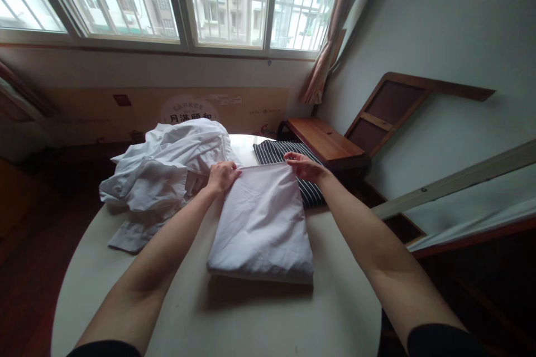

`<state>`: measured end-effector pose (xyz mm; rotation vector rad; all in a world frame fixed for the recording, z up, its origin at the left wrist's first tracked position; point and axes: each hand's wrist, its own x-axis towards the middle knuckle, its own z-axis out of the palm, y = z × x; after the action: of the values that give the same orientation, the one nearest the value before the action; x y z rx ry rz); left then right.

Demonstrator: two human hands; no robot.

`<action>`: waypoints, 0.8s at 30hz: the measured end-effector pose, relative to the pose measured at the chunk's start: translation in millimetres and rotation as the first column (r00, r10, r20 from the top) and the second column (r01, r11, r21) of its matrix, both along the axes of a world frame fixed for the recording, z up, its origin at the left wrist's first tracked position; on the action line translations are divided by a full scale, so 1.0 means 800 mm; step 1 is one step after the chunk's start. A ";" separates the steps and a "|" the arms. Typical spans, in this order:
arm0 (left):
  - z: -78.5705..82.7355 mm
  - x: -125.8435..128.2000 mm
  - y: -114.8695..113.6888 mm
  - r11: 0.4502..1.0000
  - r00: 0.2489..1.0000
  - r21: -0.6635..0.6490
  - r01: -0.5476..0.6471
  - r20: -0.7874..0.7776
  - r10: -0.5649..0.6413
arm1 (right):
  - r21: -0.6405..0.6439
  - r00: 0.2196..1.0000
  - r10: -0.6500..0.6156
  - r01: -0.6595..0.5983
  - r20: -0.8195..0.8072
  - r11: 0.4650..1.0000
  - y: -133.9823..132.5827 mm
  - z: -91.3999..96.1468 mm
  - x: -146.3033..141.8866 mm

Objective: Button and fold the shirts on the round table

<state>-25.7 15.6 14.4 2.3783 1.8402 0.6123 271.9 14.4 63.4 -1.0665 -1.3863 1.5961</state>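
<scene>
White folded cloth [262, 223] | hands [223, 176] partly curled, pinching both far corners | tabletop [251, 321] extends nearer, rightward

I'm seeing a smooth table [180, 312] bearing matt, lightly creased white cloth [263, 217]; beyond the table, brown furniture [322, 138] is showing faintly glossy wood.

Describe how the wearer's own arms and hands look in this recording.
The left hand and right hand are ungloved, with no watch or bracelet visible. Both forearms are bare. Plain black fabric sleeves show at the bottom edge, ending above the elbows.
</scene>
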 end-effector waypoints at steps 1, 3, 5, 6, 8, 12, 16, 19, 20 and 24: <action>0.000 0.000 0.000 1.000 1.000 -0.009 0.005 -0.005 -0.005 | -0.009 0.999 0.020 -0.019 0.033 1.000 0.000 0.002 0.005; 0.001 0.000 0.002 0.999 1.000 -0.030 0.011 -0.018 -0.011 | 0.000 0.968 0.061 -0.063 0.245 0.998 0.002 0.006 0.015; 0.003 -0.001 0.005 0.999 0.999 -0.050 0.006 -0.036 -0.007 | 0.045 0.850 0.066 -0.105 0.522 0.993 0.007 0.009 0.023; 0.003 -0.001 0.008 0.998 0.999 -0.056 -0.001 -0.048 -0.002 | 0.089 0.769 0.036 -0.121 0.638 0.989 0.009 0.009 0.026; 0.007 0.002 0.010 0.998 0.997 -0.054 -0.021 -0.076 0.017 | 0.210 0.597 -0.082 -0.148 0.798 0.966 0.012 0.005 0.025; 0.020 0.026 -0.011 0.992 0.985 0.086 -0.096 -0.138 0.108 | 0.424 0.254 -0.373 -0.189 0.892 0.886 0.000 -0.009 0.006; 0.024 0.061 -0.089 0.986 0.967 0.125 0.107 -0.243 -0.074 | 0.665 0.081 -0.662 -0.171 0.745 0.727 -0.043 -0.018 -0.035; 0.007 0.073 -0.146 0.960 0.929 0.063 0.273 -0.278 -0.246 | 0.762 0.177 -0.749 -0.283 0.639 0.583 -0.087 -0.031 -0.073; -0.002 0.073 -0.158 0.954 0.921 0.040 0.297 -0.275 -0.276 | 0.738 0.224 -0.715 -0.362 0.662 0.570 -0.100 -0.038 -0.084; -0.036 0.055 -0.164 0.960 0.932 -0.012 0.278 -0.241 -0.273 | 0.540 0.220 -0.504 -0.505 0.835 0.674 -0.120 -0.076 -0.092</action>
<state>18.7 -115.4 -14.5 2.7624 1.5329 0.3302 198.6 -81.4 2.5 -1.5418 -2.5406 -0.1857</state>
